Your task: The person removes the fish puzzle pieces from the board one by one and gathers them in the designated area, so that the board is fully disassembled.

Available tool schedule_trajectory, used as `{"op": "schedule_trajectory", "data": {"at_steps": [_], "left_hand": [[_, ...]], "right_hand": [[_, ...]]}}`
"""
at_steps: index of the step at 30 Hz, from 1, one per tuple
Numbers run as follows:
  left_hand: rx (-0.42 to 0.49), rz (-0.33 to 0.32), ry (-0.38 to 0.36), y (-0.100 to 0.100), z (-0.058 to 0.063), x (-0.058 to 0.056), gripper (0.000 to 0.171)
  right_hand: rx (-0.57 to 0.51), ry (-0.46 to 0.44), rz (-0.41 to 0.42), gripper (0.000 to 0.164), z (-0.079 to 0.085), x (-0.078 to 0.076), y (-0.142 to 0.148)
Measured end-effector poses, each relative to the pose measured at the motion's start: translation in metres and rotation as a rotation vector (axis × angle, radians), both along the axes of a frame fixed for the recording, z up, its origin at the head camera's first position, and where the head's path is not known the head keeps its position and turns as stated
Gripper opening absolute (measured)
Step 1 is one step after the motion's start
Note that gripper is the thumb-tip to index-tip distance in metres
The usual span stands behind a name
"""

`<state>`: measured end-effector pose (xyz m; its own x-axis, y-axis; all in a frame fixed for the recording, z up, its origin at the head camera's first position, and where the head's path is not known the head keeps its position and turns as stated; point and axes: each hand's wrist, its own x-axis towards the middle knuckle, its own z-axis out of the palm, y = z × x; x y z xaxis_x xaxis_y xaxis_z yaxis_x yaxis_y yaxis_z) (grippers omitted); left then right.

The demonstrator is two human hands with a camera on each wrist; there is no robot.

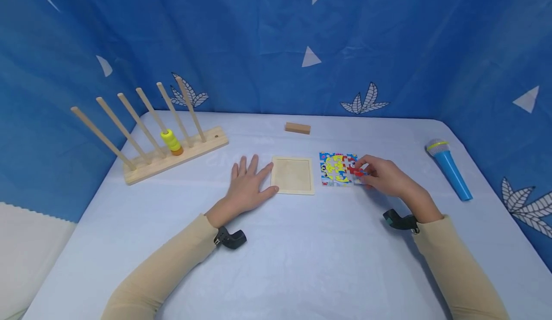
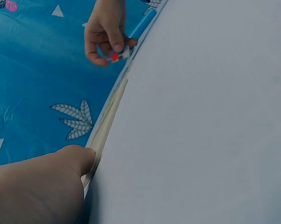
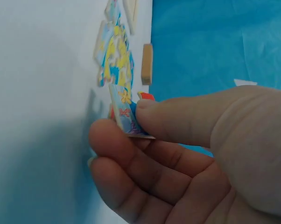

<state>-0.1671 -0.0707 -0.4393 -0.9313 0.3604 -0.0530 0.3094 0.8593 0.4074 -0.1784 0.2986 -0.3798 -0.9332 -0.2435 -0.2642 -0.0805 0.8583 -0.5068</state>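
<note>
My right hand [image 1: 385, 175] pinches a jigsaw piece [image 3: 123, 111] between thumb and fingers, its printed face showing an orange starfish and blue water. Bits of red show right beside that piece. In the head view the hand is at the right edge of a partly joined jigsaw puzzle [image 1: 334, 170], printed in yellow, red and blue. Just left of the puzzle lies a shallow square wooden tray [image 1: 294, 176] with nothing in it. My left hand [image 1: 247, 186] lies spread on the table, thumb and index fingertip at the tray's left rim.
A wooden peg rack [image 1: 185, 154] stands at the back left, with yellow and orange beads [image 1: 171, 141] on one peg. Behind the tray is a small wooden block [image 1: 297, 128]. A blue toy microphone [image 1: 450, 169] lies at the right. Blue cloth [image 1: 258, 47] hangs behind the table.
</note>
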Motion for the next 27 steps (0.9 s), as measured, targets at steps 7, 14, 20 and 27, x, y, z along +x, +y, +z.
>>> {"op": "schedule_trajectory", "data": {"at_steps": [7,14,20,27], "left_hand": [[0.002,-0.001,-0.001,-0.001,0.001,0.0,0.074],[0.002,-0.003,0.008,0.0,0.0,0.0,0.074],[0.005,-0.003,0.01,-0.001,-0.002,0.0,0.074],[0.004,0.003,-0.002,-0.001,0.0,0.0,0.073]], "right_hand": [[-0.038,-0.027,-0.065,0.034,-0.008,0.001,0.007],[-0.119,-0.03,-0.087,0.034,-0.019,0.002,0.014],[-0.127,0.031,-0.053,0.032,-0.024,0.002,0.015],[-0.058,0.112,-0.058,0.03,-0.027,0.003,0.01]]}}
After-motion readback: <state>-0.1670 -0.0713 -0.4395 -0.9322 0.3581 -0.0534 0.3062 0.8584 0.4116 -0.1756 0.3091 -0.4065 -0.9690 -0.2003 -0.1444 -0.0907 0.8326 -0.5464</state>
